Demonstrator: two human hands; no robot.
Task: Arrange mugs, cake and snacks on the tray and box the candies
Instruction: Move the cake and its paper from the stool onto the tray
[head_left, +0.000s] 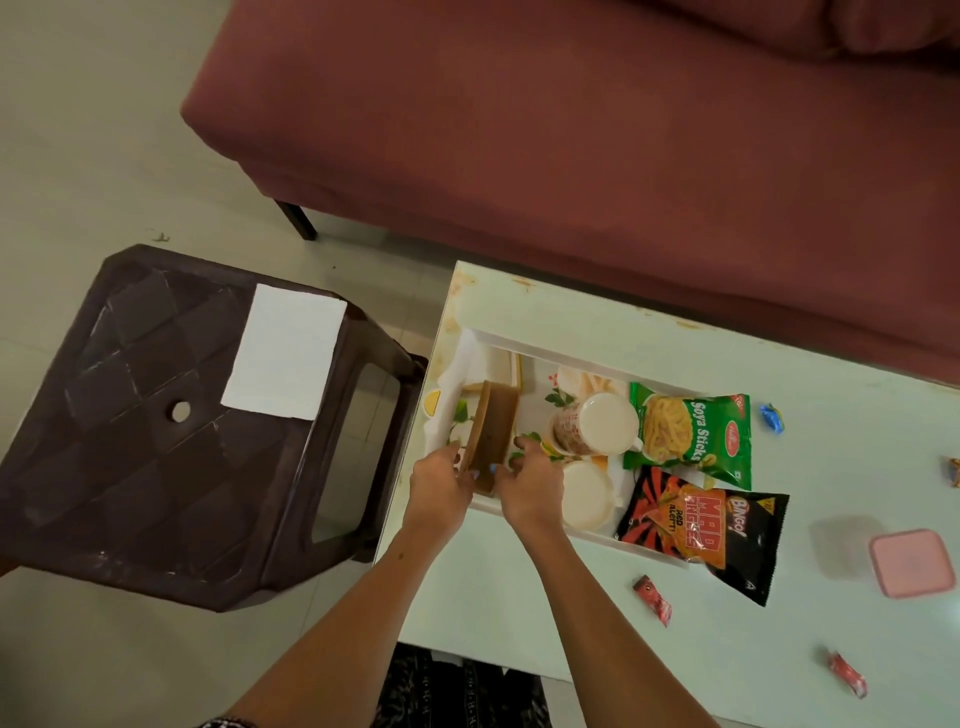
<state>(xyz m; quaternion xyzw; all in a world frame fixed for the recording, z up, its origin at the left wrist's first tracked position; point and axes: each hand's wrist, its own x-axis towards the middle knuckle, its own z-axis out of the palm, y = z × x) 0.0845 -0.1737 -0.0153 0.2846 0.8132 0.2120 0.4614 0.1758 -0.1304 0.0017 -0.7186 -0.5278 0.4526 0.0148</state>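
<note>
Looking down through the head camera, we are seeing both hands working at the left end of the white tray (519, 340), which is sitting on the pale table (571, 597). The left hand (439, 486) and the right hand (530, 480) are each pinching the near edge of a brown, flat, slightly curved piece (491, 431), probably the cake's card base or wrapper, though blur is keeping us from telling which. It is standing tilted on edge over the tray's leaf-printed floor, with a pale slab just behind it.

Two white mugs are standing in the tray to the right of the hands: a patterned mug (595, 426) and a plain mug (587, 493) nearer us. A green snack packet (691, 439) is lying at the tray's right end, reading "Soya Sticks". A black and orange packet (711, 535) is overhanging the tray's near rim onto the table, reading "Bingo! Mad Angles".

Candies are lying loose on the table, well apart from the tray: a blue candy (773, 418), a red candy (653, 600) and another red one (848, 674). A pink lidded box (911, 569) is sitting at the right. A dark plastic stool (156, 441) with a white paper (285, 351) on it is standing left of the table, and a maroon sofa (571, 130) is lying beyond.
</note>
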